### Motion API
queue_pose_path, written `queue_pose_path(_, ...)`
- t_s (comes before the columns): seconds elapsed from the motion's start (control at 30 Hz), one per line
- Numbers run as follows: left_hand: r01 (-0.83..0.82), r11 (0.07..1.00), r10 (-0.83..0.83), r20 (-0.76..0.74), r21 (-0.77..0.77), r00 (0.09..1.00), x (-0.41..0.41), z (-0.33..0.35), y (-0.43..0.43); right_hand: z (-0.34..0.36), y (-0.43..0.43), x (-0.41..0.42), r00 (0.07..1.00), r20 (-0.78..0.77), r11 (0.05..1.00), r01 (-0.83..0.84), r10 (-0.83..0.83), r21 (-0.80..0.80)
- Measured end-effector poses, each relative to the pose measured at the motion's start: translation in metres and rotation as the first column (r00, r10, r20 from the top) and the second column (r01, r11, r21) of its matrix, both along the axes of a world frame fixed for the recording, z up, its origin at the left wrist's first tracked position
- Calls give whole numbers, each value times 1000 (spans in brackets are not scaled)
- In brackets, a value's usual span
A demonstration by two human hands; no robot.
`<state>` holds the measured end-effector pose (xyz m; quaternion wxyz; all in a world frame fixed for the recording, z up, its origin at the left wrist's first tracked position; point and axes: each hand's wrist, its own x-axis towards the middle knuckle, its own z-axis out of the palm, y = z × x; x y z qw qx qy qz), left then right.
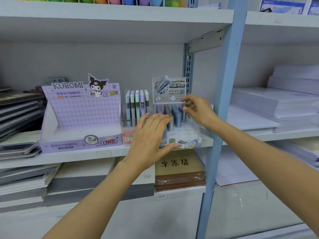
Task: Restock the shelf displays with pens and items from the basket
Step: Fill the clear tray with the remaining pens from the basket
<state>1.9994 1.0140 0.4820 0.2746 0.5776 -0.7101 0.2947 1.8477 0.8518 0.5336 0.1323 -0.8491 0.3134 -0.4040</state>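
On a white shelf board (77,156), a clear plastic display stand (183,135) with a printed header card (169,90) held rows of short upright lead tubes (176,116) in purple, grey and teal. The left hand (151,135) lay over the stand's front left, fingers straight and spread, tips touching the front tubes, thumb along the stand's front edge. The right hand (198,111) was at the stand's rear right corner, fingers curled, pinching the top of a grey tube (184,116) that stood in the right-hand row. Just left of the stand stood a clear rack of taller pastel tubes (136,104), and further left a lilac cardboard Kuromi display box (81,116). Just right of the stand rose a pale blue metal post (222,100), with stacks of white paper (276,104) beyond it. Below the stand, one shelf down, lay a tan-and-brown stack of notebooks (179,171)
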Motion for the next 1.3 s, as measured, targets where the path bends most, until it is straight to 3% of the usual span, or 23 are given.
queue_pose_path(0.1, -15, 1000, 15, 8, -19, 1000, -1, -1, -1, -9, 1, 3, 996, 90, 999, -10, 14, -38)
queue_pose_path(0.2, -30, 999, 30, 17, -20, 999, -2, -1, -1, -15, -3, 6, 997, 56, 997, 63, -61, -52)
queue_pose_path(0.4, -114, 993, 114, 36, 0, 993, -8, 1, -2, -6, 11, -9, 994, -52, 979, -88, 99, 184)
queue_pose_path(0.5, -158, 987, 157, 40, 10, 987, -12, 1, -1, -18, 31, -21, 990, -46, 967, -117, 131, 227)
queue_pose_path(0.57, -170, 985, 170, 30, 20, 985, -16, 1, 0, -30, 44, -28, 989, -61, 975, -119, 132, 188)
queue_pose_path(0.7, -229, 973, 228, 31, 38, 973, -20, -3, 2, -44, 52, -36, 962, -229, 987, -130, 150, 98)
queue_pose_path(0.9, -234, 972, 234, 18, 11, 972, -24, -8, 6, -44, 56, -29, 975, -187, 991, -112, 124, 69)
queue_pose_path(1.0, -173, 977, 167, -61, -124, 984, -30, -27, 14, -55, 69, -32, 997, -13, 977, -80, 79, -197)
queue_pose_path(1.1, -117, 958, 61, -212, -261, 975, -34, -76, 26, -85, 98, -35, 949, 203, 914, -151, 241, -377)
queue_pose_path(1.2, -77, 988, 29, -318, -137, 948, -36, -146, 36, -146, 117, -34, 934, 76, 910, -320, 350, -264)
queue_pose_path(1.3, 1, 990, 65, -458, 142, 887, -38, -223, 48, -226, 118, -33, 914, -134, 923, -383, 383, 31)
